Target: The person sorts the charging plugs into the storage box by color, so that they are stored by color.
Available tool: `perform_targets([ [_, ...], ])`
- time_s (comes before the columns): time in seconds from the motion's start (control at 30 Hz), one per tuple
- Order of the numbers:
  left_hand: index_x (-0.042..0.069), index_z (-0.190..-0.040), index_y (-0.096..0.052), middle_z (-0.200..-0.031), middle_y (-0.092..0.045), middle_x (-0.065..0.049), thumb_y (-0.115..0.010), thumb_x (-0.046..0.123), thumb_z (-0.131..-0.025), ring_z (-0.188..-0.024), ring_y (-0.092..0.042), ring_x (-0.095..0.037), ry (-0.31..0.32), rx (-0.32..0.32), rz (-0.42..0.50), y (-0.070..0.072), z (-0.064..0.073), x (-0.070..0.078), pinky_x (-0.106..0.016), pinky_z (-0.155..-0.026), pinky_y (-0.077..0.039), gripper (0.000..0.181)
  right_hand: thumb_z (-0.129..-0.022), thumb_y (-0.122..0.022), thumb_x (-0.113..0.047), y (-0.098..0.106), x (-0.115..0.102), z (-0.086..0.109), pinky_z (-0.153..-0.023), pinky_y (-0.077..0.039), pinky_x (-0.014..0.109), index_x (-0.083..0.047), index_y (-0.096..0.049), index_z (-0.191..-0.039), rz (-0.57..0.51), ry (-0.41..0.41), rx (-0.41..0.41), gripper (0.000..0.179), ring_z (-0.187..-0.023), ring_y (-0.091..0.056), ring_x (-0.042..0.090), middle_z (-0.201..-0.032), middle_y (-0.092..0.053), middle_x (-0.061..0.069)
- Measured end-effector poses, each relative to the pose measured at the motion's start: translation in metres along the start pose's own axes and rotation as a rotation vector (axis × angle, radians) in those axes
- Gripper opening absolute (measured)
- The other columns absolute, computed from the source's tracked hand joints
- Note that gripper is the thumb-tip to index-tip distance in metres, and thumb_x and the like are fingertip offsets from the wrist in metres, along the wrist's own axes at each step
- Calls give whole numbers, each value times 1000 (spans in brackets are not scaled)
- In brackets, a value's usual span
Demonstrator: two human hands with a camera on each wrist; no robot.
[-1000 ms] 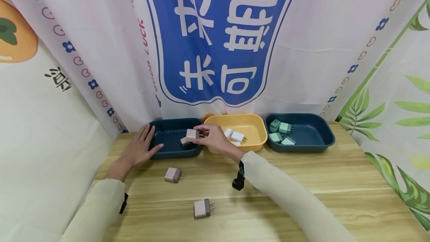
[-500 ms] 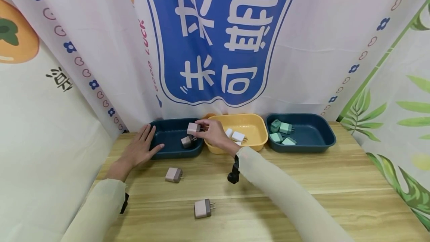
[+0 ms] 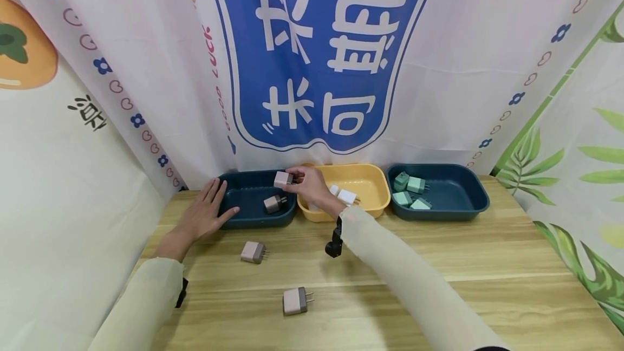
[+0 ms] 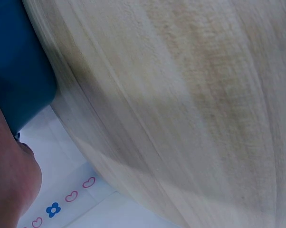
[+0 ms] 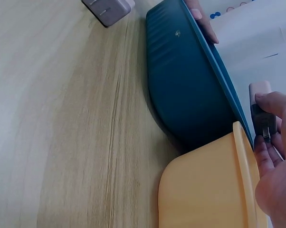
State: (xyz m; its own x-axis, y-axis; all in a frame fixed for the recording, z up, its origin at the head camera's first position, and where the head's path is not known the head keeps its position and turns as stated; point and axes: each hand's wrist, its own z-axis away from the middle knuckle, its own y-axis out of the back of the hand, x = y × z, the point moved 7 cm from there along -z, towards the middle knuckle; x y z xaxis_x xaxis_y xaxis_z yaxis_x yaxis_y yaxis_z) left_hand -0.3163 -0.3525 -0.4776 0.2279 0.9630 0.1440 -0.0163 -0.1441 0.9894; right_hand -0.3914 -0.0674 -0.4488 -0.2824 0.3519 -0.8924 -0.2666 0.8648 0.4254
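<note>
My right hand (image 3: 313, 188) pinches a pink-and-grey charger plug (image 3: 281, 180) between thumb and fingers, over the back right corner of the left dark blue bin (image 3: 239, 203). In the right wrist view the held charger (image 5: 261, 92) is above the bin rim, its prongs towards my fingers. Another such charger (image 3: 273, 203) lies inside that bin. With fingers extended, my left hand (image 3: 203, 214) rests on the bin's left end. Two more pink-and-grey chargers lie on the table in front: one charger (image 3: 252, 252) close to the bin, the other charger (image 3: 295, 301) nearer me.
A yellow bin (image 3: 374, 191) with several white chargers (image 3: 347, 196) stands right of the left bin. Beyond it, another dark blue bin (image 3: 455, 196) holds several green chargers (image 3: 416, 184). A printed curtain (image 3: 419, 123) hangs behind the wooden table (image 3: 390, 259).
My right hand has moved slightly back with its charger, rising away from the charger in the left bin, which now shows more fully. My left hand has stayed on the bin.
</note>
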Motion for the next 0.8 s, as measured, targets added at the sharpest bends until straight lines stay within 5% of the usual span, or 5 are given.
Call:
perform_targets([
  [0.8,-2,-168,-10,-174,-4,-29,-44,65,-106,-161,-4,-47,-5,6,2,0,-1,0,-64,-129,-10,98,-92,-85,-17,-9,1,-8,-107,-55,38,-5,-69,-139,41,1,9,51,-123,-67,27,-135,-72,7],
])
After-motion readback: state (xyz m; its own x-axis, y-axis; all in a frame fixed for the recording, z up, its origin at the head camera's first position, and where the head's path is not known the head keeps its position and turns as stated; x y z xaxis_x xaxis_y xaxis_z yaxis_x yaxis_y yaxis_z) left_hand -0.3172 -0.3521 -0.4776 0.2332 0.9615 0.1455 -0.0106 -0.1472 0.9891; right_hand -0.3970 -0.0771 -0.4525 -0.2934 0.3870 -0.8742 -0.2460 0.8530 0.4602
